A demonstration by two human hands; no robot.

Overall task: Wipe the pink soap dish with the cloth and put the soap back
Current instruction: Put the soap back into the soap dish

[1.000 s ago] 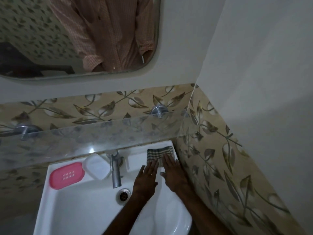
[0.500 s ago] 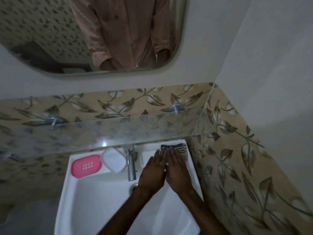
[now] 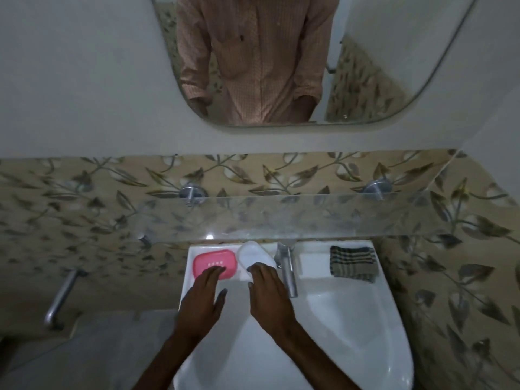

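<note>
A head-worn view looks down on a white sink (image 3: 351, 319) in a dim bathroom. Both of the person's hands are reaching to the back ledge of the sink, in the lower centre of the frame.

The pink soap dish (image 3: 215, 263) sits empty at the left end of the ledge. The white soap (image 3: 254, 258) lies just to its right, touching or nearly touching it, and left of the metal tap (image 3: 288, 273). The soap is not yet back in the dish, so that step is left to do. The striped cloth (image 3: 353, 263) lies folded at the right end of the ledge, beyond the tap and well apart from both hands. That suggests the wiping may be over, though the dish surface shows too little to confirm it.

The left hand (image 3: 202, 299) is relaxed, with straight fingers, and its fingertips rest on the near edge of the dish. The right hand (image 3: 270, 294) is likewise unclenched. Its fingers are laid over the near end of the soap and touch it, and no grasp is visible.

A glass shelf (image 3: 309, 215) spans the frame above the ledge, with a mirror (image 3: 394, 66) higher up.
</note>
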